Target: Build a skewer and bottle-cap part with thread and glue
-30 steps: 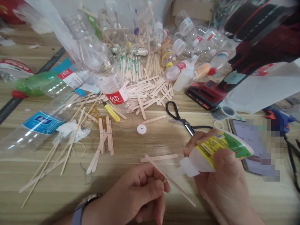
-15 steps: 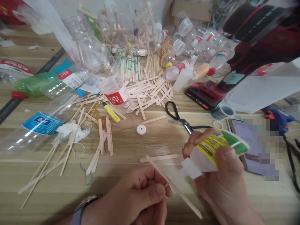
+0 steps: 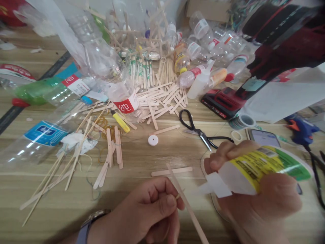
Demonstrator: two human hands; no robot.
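My left hand (image 3: 157, 206), with a watch on its wrist, pinches a thin piece at its fingertips, beside a long slanting wooden stick (image 3: 189, 206). The piece seems to touch the stick; how they join is hidden. In my right hand (image 3: 264, 200) is a white glue bottle (image 3: 256, 166) with a yellow and green label, tilted with its nozzle pointing left toward the stick. Another wooden stick (image 3: 175, 171) lies flat behind my left hand. Black-handled scissors (image 3: 200, 132) rest on the table, and a white disc (image 3: 153, 140) lies to their left.
Craft sticks (image 3: 162, 101) are heaped at the centre back, with plastic bottles (image 3: 218, 40) behind. A red and black power tool (image 3: 228, 101) stands at the right, near a tape roll (image 3: 242, 121) and a blue glue gun (image 3: 301, 128). Bamboo skewers (image 3: 54, 173) lie at the left.
My right hand and the glue bottle have moved right, away from the slanting stick, covering more of the phone and showing more of the scissors. The slanting stick has turned slightly steeper.
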